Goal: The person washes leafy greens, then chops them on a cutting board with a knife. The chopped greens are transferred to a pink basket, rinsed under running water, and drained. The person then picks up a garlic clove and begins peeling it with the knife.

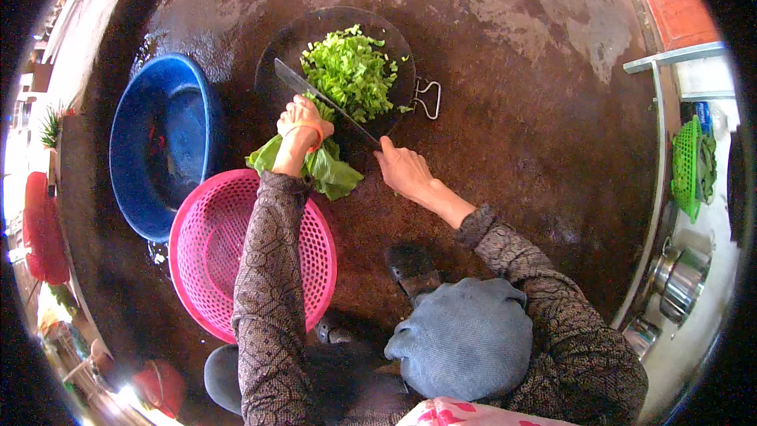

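Note:
On a round dark cutting board (pixel 276 43) on the floor lies a heap of chopped leafy greens (pixel 347 71). My left hand (pixel 302 122), with an orange band round the wrist, is closed on a bunch of leafy greens (pixel 331 172) at the board's near left edge; its broad leaves hang out toward me. My right hand (pixel 406 171) grips a knife (pixel 327 100) by its handle, which the fingers mostly cover. The long dark blade slants across the board, between the bunch and the chopped heap, close to my left fingers.
A pink perforated basket (pixel 319 248) stands under my left forearm, beside a large blue basin (pixel 126 166). The board's metal handle (pixel 426 99) sticks out to its right. My knee (pixel 465 339) is at the near side. A green basket (pixel 686 170) and metal pots (pixel 680 284) stand far right.

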### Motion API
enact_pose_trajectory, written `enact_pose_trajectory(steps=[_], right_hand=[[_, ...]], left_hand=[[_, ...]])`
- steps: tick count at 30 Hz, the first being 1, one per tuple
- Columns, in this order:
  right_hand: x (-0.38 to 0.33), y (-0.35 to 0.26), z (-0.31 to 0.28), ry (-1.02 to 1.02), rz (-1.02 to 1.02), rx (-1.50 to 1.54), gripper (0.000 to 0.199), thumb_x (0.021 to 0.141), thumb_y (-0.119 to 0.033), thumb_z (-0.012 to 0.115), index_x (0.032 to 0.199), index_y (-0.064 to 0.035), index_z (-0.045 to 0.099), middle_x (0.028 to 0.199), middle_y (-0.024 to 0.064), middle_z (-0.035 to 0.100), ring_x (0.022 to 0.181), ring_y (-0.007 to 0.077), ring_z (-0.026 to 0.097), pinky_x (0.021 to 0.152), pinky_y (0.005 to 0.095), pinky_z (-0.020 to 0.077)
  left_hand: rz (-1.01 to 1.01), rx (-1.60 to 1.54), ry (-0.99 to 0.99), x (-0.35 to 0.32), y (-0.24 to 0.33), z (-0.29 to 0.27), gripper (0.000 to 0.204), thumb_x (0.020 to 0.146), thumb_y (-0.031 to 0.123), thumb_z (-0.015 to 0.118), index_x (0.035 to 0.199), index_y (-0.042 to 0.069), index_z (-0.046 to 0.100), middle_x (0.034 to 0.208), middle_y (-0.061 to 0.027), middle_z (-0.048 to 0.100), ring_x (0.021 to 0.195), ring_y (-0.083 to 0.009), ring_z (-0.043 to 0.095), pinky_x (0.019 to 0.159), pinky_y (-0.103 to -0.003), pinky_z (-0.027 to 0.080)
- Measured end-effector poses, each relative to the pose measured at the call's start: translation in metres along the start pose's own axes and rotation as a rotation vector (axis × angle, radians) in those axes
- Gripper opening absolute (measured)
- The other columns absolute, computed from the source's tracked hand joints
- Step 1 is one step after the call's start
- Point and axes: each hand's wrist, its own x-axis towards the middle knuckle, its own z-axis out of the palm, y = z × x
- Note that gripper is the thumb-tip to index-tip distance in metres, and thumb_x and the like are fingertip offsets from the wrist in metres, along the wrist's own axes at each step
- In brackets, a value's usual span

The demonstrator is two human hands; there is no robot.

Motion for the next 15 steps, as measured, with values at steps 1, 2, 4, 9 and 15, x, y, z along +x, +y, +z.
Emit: enact_pose_trajectory(steps=[1,2,4,9,15], right_hand=[[0.004,0.002,0.001,0.008,0.018,0.006,0.024,0.100,-0.025,0.052,0.105,-0.0019,0.046,0.071,0.0260,0.066,0.068,0.0478,0.065,0.058,0.0596,0.0506],[0.006,0.004,0.001,0.004,0.036,0.023,0.024,0.100,-0.025,0.052,0.105,-0.0020,0.047,0.071,0.0261,0.066,0.068,0.0479,0.065,0.058,0.0596,0.0506],[0.009,0.011,-0.001,-0.006,0.072,0.054,0.024,0.100,-0.026,0.052,0.105,-0.0023,0.047,0.072,0.0264,0.066,0.067,0.0481,0.065,0.058,0.0595,0.0507],[0.013,0.021,-0.005,0.051,0.053,0.020,0.026,0.099,-0.028,0.053,0.104,-0.0025,0.049,0.071,0.0265,0.066,0.067,0.0482,0.065,0.058,0.0592,0.0506],[0.017,0.024,-0.001,0.085,0.028,0.017,0.024,0.099,-0.025,0.055,0.106,-0.0024,0.048,0.063,0.0238,0.062,0.060,0.0464,0.063,0.049,0.0553,0.0467]], left_hand=[[0.043,0.053,0.156,0.000,0.000,0.002,0.068,0.069,0.032,0.081,0.120,0.005,0.047,0.120,-0.0136,0.060,0.116,-0.0308,0.059,0.093,-0.042,0.052],[0.084,0.105,0.294,0.000,0.002,0.005,0.064,0.069,0.030,0.081,0.118,0.006,0.048,0.117,-0.0123,0.060,0.114,-0.0301,0.059,0.089,-0.043,0.053],[0.162,0.248,0.697,-0.002,0.006,0.013,0.051,0.069,0.019,0.078,0.110,0.009,0.050,0.110,-0.0088,0.056,0.103,-0.0268,0.056,0.076,-0.041,0.052],[0.311,0.042,0.677,-0.024,0.009,0.036,0.095,0.065,0.016,0.078,0.146,0.004,0.030,0.126,-0.0155,0.051,0.115,-0.0325,0.051,0.098,-0.046,0.041],[0.531,-0.517,0.465,-0.016,-0.045,0.010,0.122,0.054,0.012,0.089,0.152,-0.003,0.019,0.149,-0.0270,0.038,0.134,-0.0430,0.041,0.111,-0.042,0.036]])
